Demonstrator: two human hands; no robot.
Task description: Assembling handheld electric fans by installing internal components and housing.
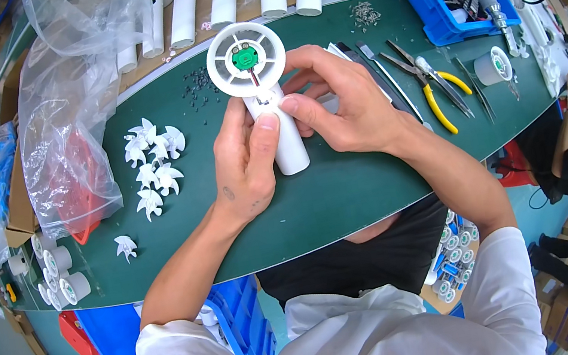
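My left hand (244,160) grips the handheld fan casing (292,152); my right hand (350,101), pinching its neck (269,94), should spare the wires (254,77).

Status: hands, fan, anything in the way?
Left hand gripping fan; right hand against it. Green board exposed in fan's round head. Nothing covers board; dark bits scattered left.

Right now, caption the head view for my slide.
Left fingers and right fingers hold a white fan body with an exposed green circuit board above a green table bearing white impellers.
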